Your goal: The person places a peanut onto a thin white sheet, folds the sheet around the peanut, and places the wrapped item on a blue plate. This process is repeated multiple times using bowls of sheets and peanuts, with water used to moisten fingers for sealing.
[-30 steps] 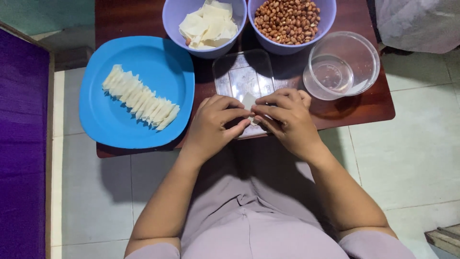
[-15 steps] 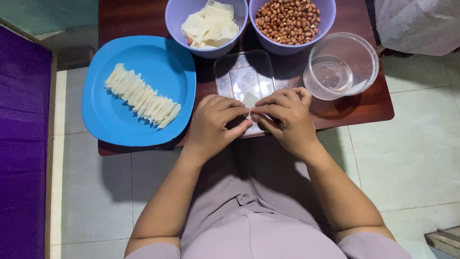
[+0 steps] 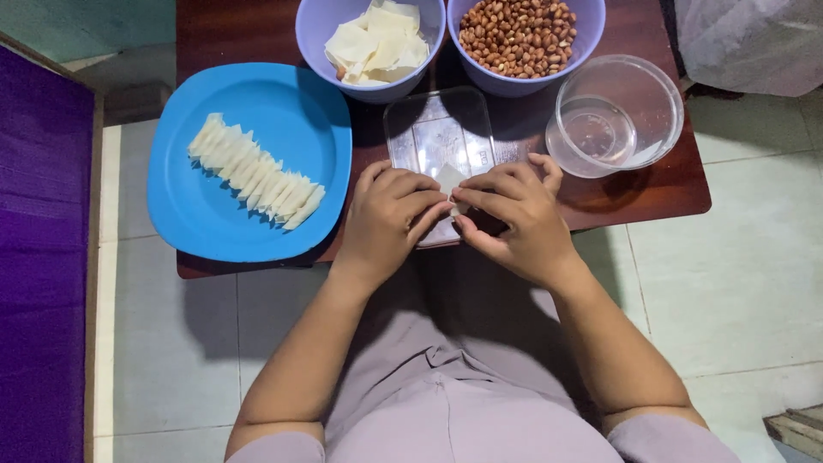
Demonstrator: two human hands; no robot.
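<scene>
**Small wrapper pinched over a clear lid**

A pale wrapper piece (image 3: 449, 178) is held between the fingertips of the left hand (image 3: 390, 219) and right hand (image 3: 514, 221), fingers narrowed onto it, over a clear plastic lid (image 3: 439, 137), seemingly used as a work surface. Finished rolls (image 3: 255, 171) are lined up on a blue plate (image 3: 206, 227), kept apart from the bowl of wrappers (image 3: 370, 43) and the bowl of peanuts (image 3: 525, 34).

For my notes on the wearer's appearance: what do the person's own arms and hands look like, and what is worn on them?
Both arms are bare from the upper arm down. Short sleeves of a pale mauve-grey garment cover only the shoulders. The left hand and right hand wear no gloves. No rings, watch or bracelets are visible. The fingernails look short and unpainted.
</scene>
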